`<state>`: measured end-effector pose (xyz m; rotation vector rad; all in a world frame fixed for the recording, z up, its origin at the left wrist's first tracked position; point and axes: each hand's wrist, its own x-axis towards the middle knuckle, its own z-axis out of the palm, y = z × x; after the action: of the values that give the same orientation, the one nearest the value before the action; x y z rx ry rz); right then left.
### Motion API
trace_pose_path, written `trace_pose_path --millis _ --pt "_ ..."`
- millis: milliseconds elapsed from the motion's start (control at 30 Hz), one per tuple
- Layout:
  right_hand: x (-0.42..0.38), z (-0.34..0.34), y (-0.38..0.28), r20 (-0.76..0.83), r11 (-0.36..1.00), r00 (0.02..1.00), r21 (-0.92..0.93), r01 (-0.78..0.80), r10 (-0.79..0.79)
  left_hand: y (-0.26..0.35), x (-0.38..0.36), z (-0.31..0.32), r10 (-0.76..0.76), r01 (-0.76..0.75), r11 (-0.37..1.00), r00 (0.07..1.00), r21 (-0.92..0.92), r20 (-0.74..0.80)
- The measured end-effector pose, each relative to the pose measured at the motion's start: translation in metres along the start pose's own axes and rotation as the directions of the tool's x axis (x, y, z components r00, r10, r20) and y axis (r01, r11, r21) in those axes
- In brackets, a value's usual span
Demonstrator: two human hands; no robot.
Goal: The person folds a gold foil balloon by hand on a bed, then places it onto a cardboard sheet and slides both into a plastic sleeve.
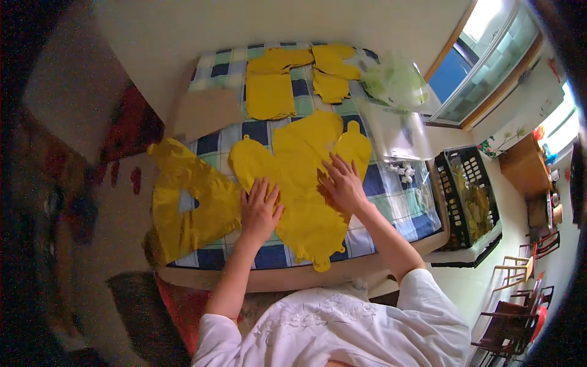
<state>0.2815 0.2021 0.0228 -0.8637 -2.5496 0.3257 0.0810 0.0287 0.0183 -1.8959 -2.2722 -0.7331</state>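
A flat yellow foil balloon [299,177], with rounded lobes and small tabs on its edge, lies spread on the checked cloth. My left hand [261,208] rests palm down at its left side, fingers stretched out. On its right part lies my right hand [343,183], fingers spread and slightly bent. Neither hand grips anything. Left of my left hand, a shinier crumpled yellow foil piece [195,208] with a hole in it hangs partly over the bed's edge.
Folded yellow pieces [269,95] lie at the back of the checked cloth [211,144], with brown cardboard [206,113] at left. Clear plastic bags [400,131] sit at right. A black crate [468,196] with yellow pieces stands beside the bed. Chairs [510,324] are farther right.
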Motion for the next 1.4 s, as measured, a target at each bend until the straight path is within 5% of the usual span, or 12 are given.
trace_pose_path --millis 100,200,233,333,533,833,933,1033,1100,1200,1267,1400 --pt "0.037 -0.009 0.011 -0.045 0.996 0.996 -0.057 0.071 -0.074 -0.008 0.037 -0.003 0.063 -0.063 0.998 0.997 -0.006 -0.035" --pt "0.071 -0.005 0.042 -0.094 0.999 0.995 0.045 -0.019 0.023 -0.013 0.071 -0.005 0.128 -0.128 0.992 0.991 0.015 -0.034" --pt "0.081 -0.014 0.041 -0.229 1.0 0.973 -0.003 -0.015 0.014 -0.017 0.082 -0.003 0.139 -0.139 0.99 0.99 0.023 -0.031" --pt "0.112 -0.014 0.08 -0.275 0.975 0.935 0.047 -0.219 0.223 -0.023 0.105 0.006 0.173 -0.174 0.984 0.985 0.037 0.014" --pt "0.14 0.007 0.111 -0.121 0.88 0.879 -0.066 -0.47 0.461 -0.024 0.105 0.026 0.152 -0.153 0.988 0.983 0.005 0.108" --pt "0.144 -0.005 0.1 -0.035 0.86 0.865 -0.091 -0.502 0.501 -0.033 0.104 0.031 0.134 -0.134 0.991 0.987 -0.004 0.083" --pt "0.148 0.005 0.096 -0.294 0.922 0.901 -0.121 -0.367 0.32 -0.039 0.128 0.029 0.166 -0.166 0.986 0.986 0.0 0.026" --pt "0.171 0.028 0.083 -0.308 0.998 0.949 0.04 -0.053 0.063 -0.063 0.17 0.049 0.198 -0.194 0.978 0.979 0.074 -0.045" --pt "0.194 0.036 0.059 -0.053 0.988 0.989 0.07 -0.136 0.139 -0.081 0.2 0.063 0.209 -0.198 0.972 0.975 0.128 -0.078" --pt "0.221 0.078 0.051 -0.012 0.983 0.983 0.002 0.181 -0.181 -0.092 0.238 0.068 -0.011 -0.007 0.991 0.991 0.131 0.137" --pt "0.225 0.086 0.039 -0.161 0.9 0.887 -0.131 0.416 -0.434 -0.089 0.248 0.068 -0.089 0.049 0.986 0.964 0.159 0.252" --pt "0.241 0.099 0.028 0.097 0.956 0.951 0.011 0.295 -0.294 -0.094 0.249 0.066 -0.007 -0.065 0.971 0.955 0.229 0.298"
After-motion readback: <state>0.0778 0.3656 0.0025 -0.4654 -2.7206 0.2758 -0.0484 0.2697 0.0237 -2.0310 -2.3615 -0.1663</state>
